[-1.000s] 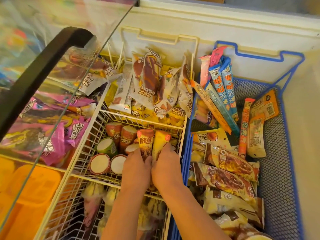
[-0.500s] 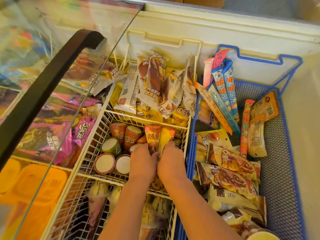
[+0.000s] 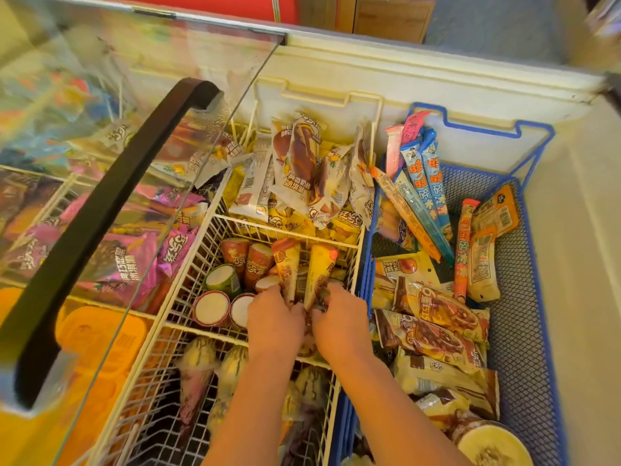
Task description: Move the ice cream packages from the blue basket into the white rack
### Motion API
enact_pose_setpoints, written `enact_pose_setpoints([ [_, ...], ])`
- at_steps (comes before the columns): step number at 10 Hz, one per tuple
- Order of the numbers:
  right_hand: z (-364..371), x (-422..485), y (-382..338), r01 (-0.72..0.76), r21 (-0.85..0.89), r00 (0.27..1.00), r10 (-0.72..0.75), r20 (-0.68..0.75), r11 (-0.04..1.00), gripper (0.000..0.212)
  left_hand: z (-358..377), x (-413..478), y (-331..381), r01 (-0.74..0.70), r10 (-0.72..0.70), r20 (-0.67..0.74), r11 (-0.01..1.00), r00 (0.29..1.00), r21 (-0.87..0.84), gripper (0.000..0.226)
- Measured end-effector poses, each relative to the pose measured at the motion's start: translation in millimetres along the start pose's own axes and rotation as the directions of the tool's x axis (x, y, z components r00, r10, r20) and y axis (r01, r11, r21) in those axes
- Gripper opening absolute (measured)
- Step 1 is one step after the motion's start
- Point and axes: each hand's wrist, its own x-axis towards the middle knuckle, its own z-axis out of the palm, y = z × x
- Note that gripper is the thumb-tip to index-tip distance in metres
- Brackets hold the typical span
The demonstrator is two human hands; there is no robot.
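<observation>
Ice cream cones (image 3: pixel 304 267) in yellow wrappers stand in the middle compartment of the white rack (image 3: pixel 356 260), at its right side, beside round tubs (image 3: pixel 211 307). The left hand (image 3: pixel 275 322) and right hand (image 3: pixel 341 319) are both closed around the lower ends of the cones. More packages (image 3: pixel 433 311) lie in the blue basket (image 3: pixel 534 297), just beside the rack.

A glass lid (image 3: pixel 111 136) with a black handle (image 3: pixel 100 223) covers the left side. Far away stands a brown box (image 3: pixel 389 18).
</observation>
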Motion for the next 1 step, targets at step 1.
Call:
enact_pose_setpoints([
  [1,-7.9,-15.6,5.0,0.017,0.067,1.0,-0.016,-0.015,0.998,0.021,-10.3,-12.7,-0.2,0.037,-0.038,0.024,0.999,0.999,0.029,0.031],
])
